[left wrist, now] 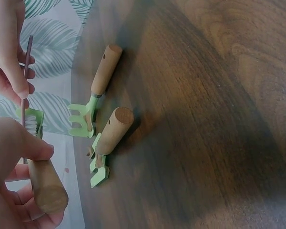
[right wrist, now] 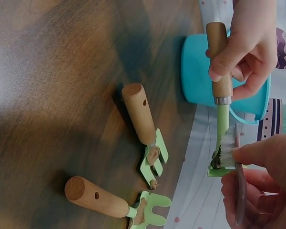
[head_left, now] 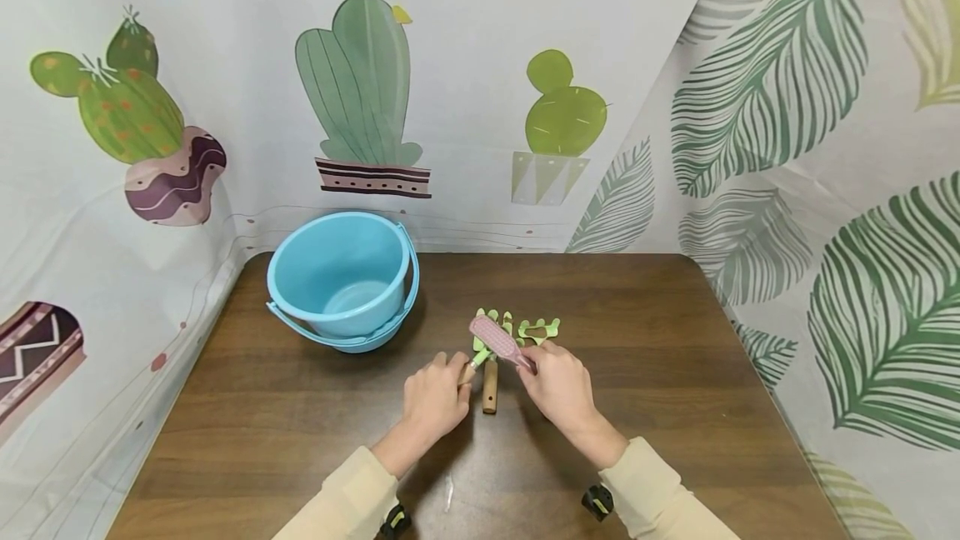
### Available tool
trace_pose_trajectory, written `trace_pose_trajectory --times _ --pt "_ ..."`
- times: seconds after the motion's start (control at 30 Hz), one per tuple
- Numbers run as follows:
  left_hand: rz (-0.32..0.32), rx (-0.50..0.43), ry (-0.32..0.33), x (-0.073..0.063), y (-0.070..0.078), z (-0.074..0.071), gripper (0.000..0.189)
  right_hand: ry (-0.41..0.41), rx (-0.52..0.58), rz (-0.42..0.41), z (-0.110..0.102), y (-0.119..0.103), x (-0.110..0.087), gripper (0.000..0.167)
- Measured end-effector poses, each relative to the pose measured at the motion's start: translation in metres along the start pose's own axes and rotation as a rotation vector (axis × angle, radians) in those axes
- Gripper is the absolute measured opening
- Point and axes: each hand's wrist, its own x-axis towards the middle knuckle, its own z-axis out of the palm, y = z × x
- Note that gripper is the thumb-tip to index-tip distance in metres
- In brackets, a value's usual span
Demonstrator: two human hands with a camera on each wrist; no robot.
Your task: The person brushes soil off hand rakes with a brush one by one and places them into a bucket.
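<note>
Since both hands are busy above the near middle of the tabletop, we start there: our left hand has its fingers curled round the wooden handle of a green tool, while our right hand grips a pink brush between thumb and fingers. The tool is held up off the wood, its green blade between our two hands, and the white bristles touch that blade, where dark smears show. To brush it well, we would judge, we should keep the left grip firm and still, tilt the blade so that the smears face us, and draw short, light strokes from the neck towards the edge, away from our fingers. Corners seem likeliest to hold grime, so there we might use the bristle tips. Just beyond and below, two small forks lie on the tabletop, one nearer the bucket and the other to its right, both with brown clumps on their green prongs. Farther off, at the back left, stands a blue bucket with its handle lowered; we see down its inside to the bottom, only blue plastic showing.
</note>
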Motion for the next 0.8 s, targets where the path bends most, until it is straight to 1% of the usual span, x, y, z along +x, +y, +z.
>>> trace_pose_trajectory --times 0.33,0.5,0.8 --pt "0.013 0.008 0.022 0.0012 -0.0023 0.0019 0.028 -0.035 0.013 0.026 -0.0012 0.0016 -0.0005 0.016" --pt "0.003 0.008 0.015 0.0022 -0.0041 0.0012 0.028 -0.054 0.016 0.038 -0.0019 0.0019 0.0004 0.015" --pt "-0.005 0.026 0.016 0.0025 -0.0076 0.0000 0.028 -0.049 0.020 0.038 -0.0015 0.0012 -0.0007 0.016"
